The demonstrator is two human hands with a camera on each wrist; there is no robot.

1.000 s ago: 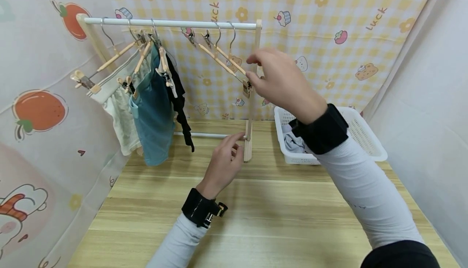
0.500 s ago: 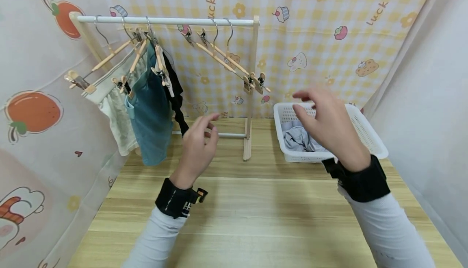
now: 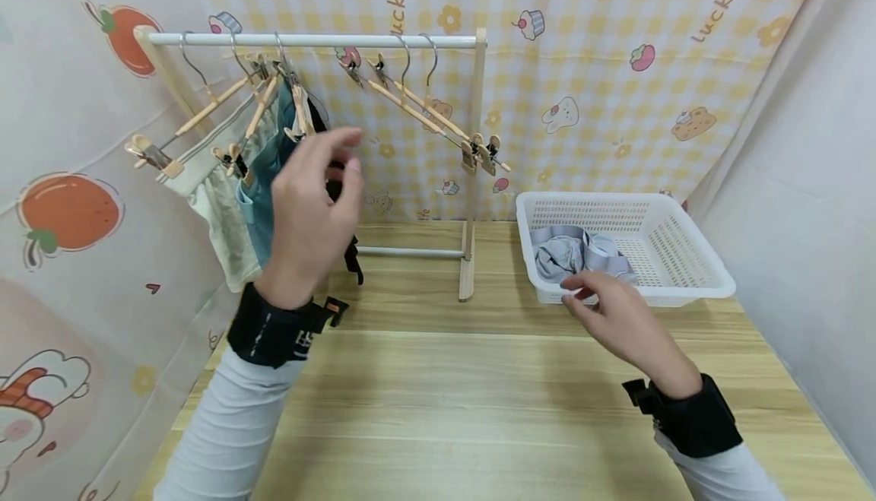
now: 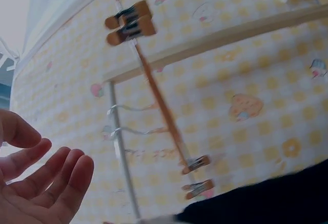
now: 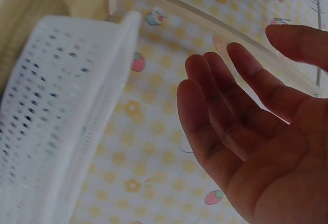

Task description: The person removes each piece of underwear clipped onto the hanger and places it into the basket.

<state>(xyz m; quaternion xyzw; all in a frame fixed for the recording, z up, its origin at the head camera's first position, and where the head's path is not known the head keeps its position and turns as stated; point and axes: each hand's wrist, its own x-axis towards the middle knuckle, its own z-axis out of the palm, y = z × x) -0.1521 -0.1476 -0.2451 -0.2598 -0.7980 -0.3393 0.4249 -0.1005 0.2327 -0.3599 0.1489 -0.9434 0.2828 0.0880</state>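
My left hand [image 3: 311, 208] is raised in front of the hanging clothes, fingers loosely bent and holding nothing. Behind it hang pale shorts [image 3: 222, 212], a blue garment [image 3: 255, 208] partly covered by the hand, and a mostly hidden black garment [image 3: 352, 258]. In the left wrist view two bare clip hangers [image 4: 164, 103] show beyond the fingers. My right hand [image 3: 616, 322] hovers by the front rim of the white basket [image 3: 691, 246], its fingers relaxed around nothing. Crumpled grey clothing [image 3: 561, 256] lies in the basket's left part.
The rack's white top rail [image 3: 322, 41] spans between wooden posts, with a lower bar [image 3: 411, 252] near the wooden table [image 3: 445, 402]. Two bare hangers [image 3: 411, 109] jut forward near the right post [image 3: 477, 83]. A patterned curtain [image 3: 588, 68] closes the back.
My right hand has left the hangers at the right post and come down to the basket's front. My left hand has moved left and up, away from the rack's foot.
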